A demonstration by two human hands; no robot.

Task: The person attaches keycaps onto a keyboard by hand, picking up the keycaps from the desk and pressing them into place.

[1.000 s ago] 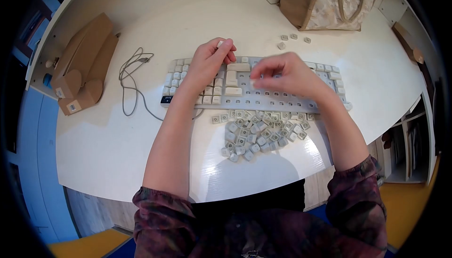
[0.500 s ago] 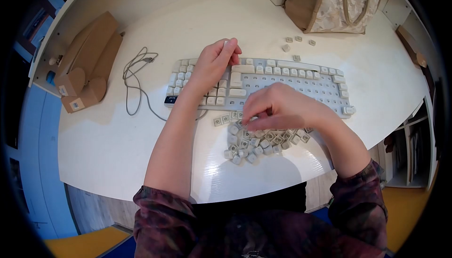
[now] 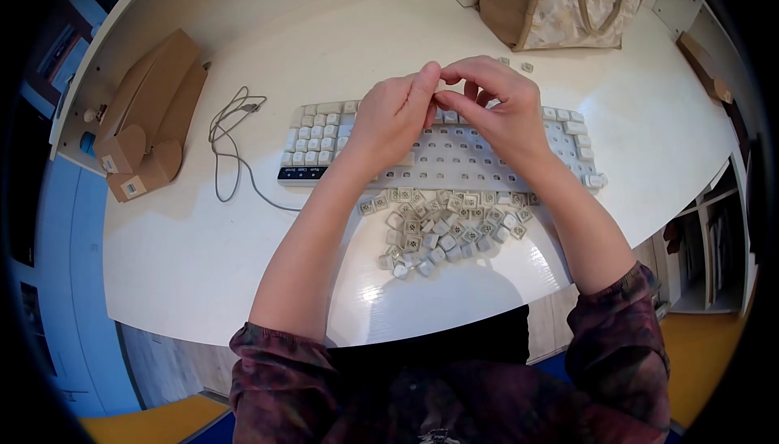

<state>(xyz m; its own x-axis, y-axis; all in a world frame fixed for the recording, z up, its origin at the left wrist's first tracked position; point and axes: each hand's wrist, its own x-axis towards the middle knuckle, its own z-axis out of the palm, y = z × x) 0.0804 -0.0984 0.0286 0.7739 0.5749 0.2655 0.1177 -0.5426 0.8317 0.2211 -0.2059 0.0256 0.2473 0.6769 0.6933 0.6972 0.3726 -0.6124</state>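
Note:
Above the keyboard (image 3: pixel 479 156), my left hand (image 3: pixel 396 115) and my right hand (image 3: pixel 501 103) meet at the fingertips. Both are closed in a pinch around a small pale keycap (image 3: pixel 441 85), mostly covered by the fingers. The keyboard lies flat, its left block still capped, while much of its middle and right shows bare switch positions. A heap of loose keycaps (image 3: pixel 446 229) lies between the keyboard and the table's front edge, some upside down. My hands and forearms hide part of the keyboard's upper middle.
A grey cable (image 3: pixel 235 148) lies looped left of the keyboard. Brown cardboard boxes (image 3: pixel 158 111) stand at the far left, and a patterned bag (image 3: pixel 560 6) at the back right. A few loose keycaps (image 3: pixel 527 67) lie before the bag on the white table (image 3: pixel 187 265).
My right hand has moved from the keycap heap up to my left hand, and their fingertips now meet. My left hand has shifted slightly right. The view has shifted a little.

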